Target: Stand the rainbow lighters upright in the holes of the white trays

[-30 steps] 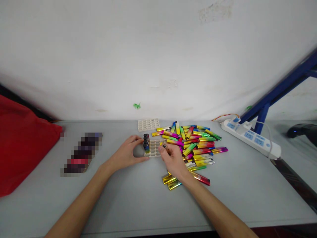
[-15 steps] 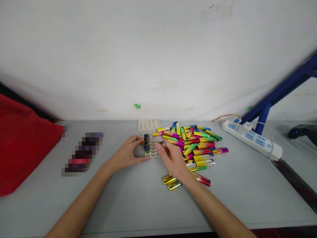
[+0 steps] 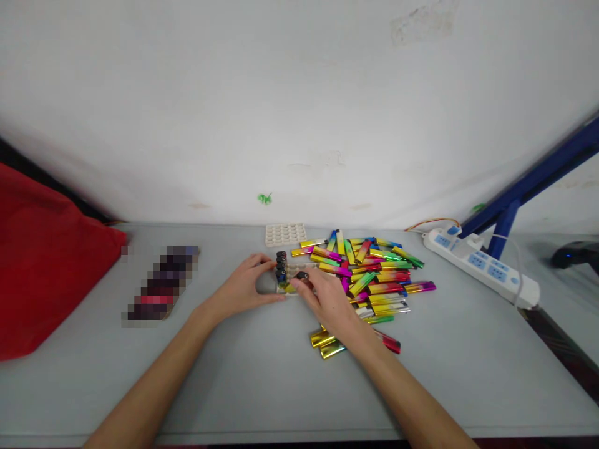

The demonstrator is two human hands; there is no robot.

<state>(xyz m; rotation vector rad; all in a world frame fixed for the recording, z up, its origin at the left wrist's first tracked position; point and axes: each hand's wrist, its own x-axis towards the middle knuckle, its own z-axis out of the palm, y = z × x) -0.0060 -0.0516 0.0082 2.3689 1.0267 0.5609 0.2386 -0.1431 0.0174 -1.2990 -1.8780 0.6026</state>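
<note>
The right hand (image 3: 322, 296) has come a little toward nine o'clock over the last second, bringing its held lighter (image 3: 303, 275) over the pale tray (image 3: 294, 266), closer to the standing lighters (image 3: 281, 265) at the tray's nine o'clock end. Its fingers are pinched around this lighter near the black top, and the yellow body leans toward eight o'clock, no longer buried in the grip. That puts it just beside the occupied cells, though whether its foot sits in a cell is hard to make out. The left hand (image 3: 248, 284) stays curved about the tray's nine o'clock end, fingers spread apart; I cannot tell whether they press on tray or lighters. Hidden under the right hand are the tray's three o'clock end and part of the loose lighter pile (image 3: 388, 288) beyond it. A second tray (image 3: 285, 235) lies at twelve o'clock on the counter (image 3: 253, 380). At nine o'clock, a pixelated object (image 3: 163, 284) is unreadable, and the red cloth (image 3: 47, 268) is cut off.
</note>
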